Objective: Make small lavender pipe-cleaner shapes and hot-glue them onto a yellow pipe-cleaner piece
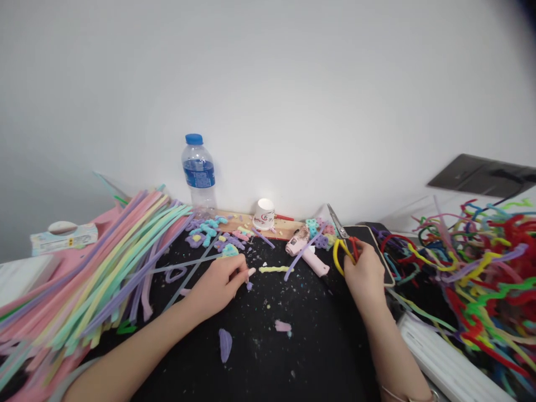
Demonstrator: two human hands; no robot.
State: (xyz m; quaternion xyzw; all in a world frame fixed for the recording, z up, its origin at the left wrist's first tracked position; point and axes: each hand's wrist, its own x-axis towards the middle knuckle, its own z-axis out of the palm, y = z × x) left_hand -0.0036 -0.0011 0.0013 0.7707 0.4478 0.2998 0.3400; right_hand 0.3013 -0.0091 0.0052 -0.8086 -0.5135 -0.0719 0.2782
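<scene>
My left hand point(221, 282) is closed in a pinch left of the middle of the black table. A small purple pipe cleaner piece point(249, 286) shows at its fingertips; the rest of it is hidden. My right hand point(365, 274) grips a pair of scissors point(340, 228) by the red and yellow handles, blades pointing up and away. Between the hands lies a short yellow pipe cleaner point(274, 269). Nearer my right hand is a pale pink glue gun point(315, 261), with a purple pipe cleaner point(305, 252) lying across it.
Long pastel pipe cleaners point(138, 251) are heaped at left, bright tangled ones point(481, 279) at right. Behind stand a water bottle point(199, 173) and a paper cup point(264, 214). Twisted pipe cleaner shapes point(207, 230) lie near the bottle. A purple scrap point(225, 344) is in front.
</scene>
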